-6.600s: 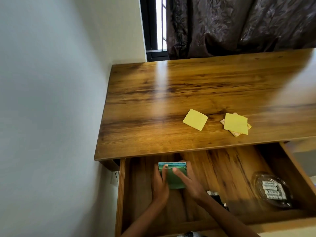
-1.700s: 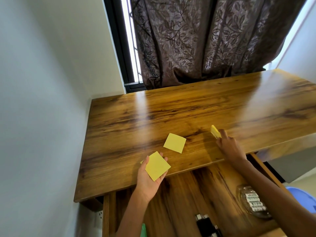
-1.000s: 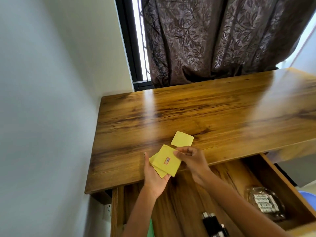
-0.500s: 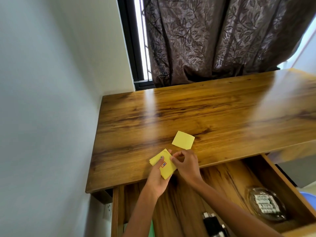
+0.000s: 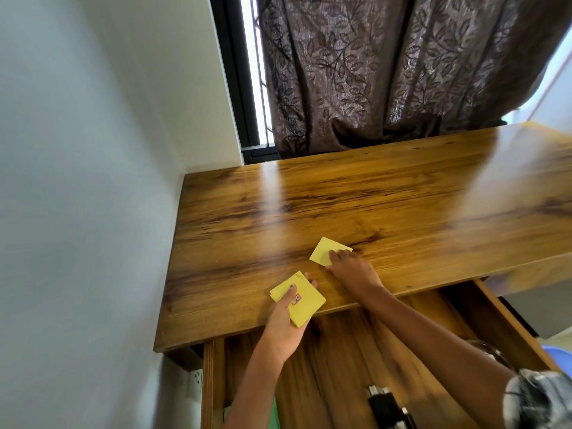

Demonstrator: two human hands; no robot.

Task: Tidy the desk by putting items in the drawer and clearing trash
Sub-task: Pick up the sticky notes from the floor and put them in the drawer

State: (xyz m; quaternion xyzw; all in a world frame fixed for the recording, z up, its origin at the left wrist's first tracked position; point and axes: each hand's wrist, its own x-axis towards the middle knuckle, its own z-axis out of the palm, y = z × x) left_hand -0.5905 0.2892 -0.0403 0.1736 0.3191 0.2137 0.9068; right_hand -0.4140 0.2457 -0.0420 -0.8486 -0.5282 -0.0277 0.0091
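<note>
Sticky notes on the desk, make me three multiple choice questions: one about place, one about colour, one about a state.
1. Where is the loose note?
A. on the desk top
B. in the drawer
C. on the floor

2. What colour are the notes in the left hand?
A. pink
B. yellow
C. blue

3. How is the drawer?
A. shut
B. removed
C. pulled open

Answers: 1 A, it lies on the wood under the right hand; 2 B, the held stack is yellow; 3 C, its inside shows below the desk edge.
</note>
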